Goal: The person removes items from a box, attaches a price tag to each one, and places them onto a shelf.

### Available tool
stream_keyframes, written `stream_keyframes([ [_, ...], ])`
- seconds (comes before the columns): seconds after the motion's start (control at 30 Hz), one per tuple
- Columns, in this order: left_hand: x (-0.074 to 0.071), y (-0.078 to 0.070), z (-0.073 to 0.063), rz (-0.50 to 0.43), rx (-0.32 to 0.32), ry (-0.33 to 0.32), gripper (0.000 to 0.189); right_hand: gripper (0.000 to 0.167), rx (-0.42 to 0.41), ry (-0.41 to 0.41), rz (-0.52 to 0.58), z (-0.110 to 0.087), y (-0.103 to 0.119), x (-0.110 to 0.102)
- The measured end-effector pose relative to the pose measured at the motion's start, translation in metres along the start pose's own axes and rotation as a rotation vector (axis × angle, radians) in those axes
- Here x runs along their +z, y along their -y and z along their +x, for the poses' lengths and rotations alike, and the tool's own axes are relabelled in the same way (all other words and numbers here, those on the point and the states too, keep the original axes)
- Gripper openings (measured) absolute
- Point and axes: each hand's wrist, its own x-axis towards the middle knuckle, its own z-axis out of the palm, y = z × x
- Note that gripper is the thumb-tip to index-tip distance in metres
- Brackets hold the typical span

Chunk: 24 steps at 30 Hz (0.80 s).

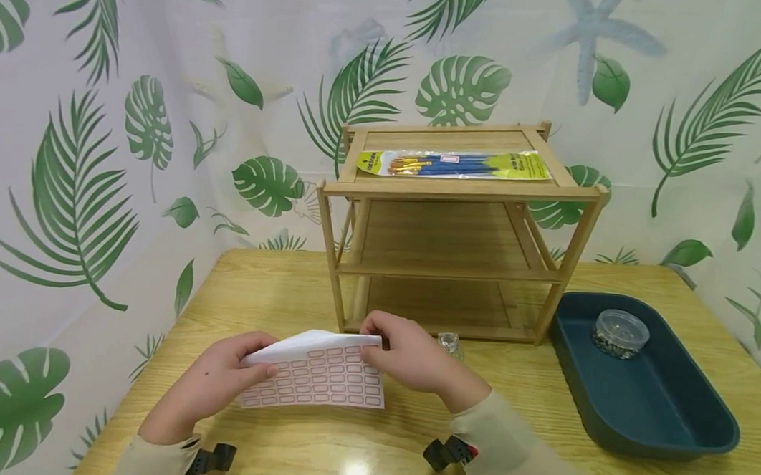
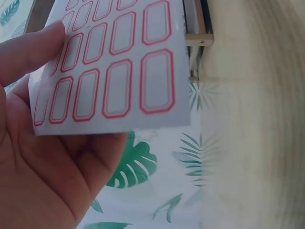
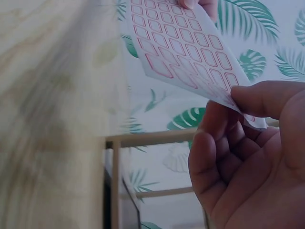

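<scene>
Both hands hold a sheet of red-bordered blank label stickers (image 1: 328, 378) above the front of the table. At its left edge the left hand (image 1: 228, 369) pinches it, thumb (image 2: 35, 52) over the printed face and fingers behind. The right hand (image 1: 409, 354) grips the upper right corner between thumb (image 3: 267, 98) and curled fingers. Along the top, the sheet bows back and shows a plain white strip. In the right wrist view, the label sheet (image 3: 181, 47) stretches from the right hand to the left fingertips at the far end.
Behind the hands stands a three-tier wooden rack (image 1: 460, 191) with a packet of paintbrushes (image 1: 455, 164) on top. A small clear glass item (image 1: 450, 344) is by its front foot. To the right, a dark teal tray (image 1: 655, 417) holds a round clear container (image 1: 621, 332).
</scene>
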Motion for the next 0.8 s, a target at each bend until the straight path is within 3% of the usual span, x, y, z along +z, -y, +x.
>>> stream_keyframes([
  [0.2, -0.002, -0.019, 0.008, 0.101, 0.102, 0.053, 0.024, 0.007, -0.005, -0.006, 0.022, -0.010, -0.002, -0.018],
  [0.43, 0.004, -0.039, 0.018, 0.127, 0.133, 0.049, 0.032, 0.008, 0.001, -0.005, 0.072, -0.021, -0.006, -0.035],
  [0.8, 0.024, -0.079, 0.030, 0.265, 0.207, -0.063, 0.034, 0.009, -0.005, -0.079, 0.022, -0.045, -0.008, -0.063],
])
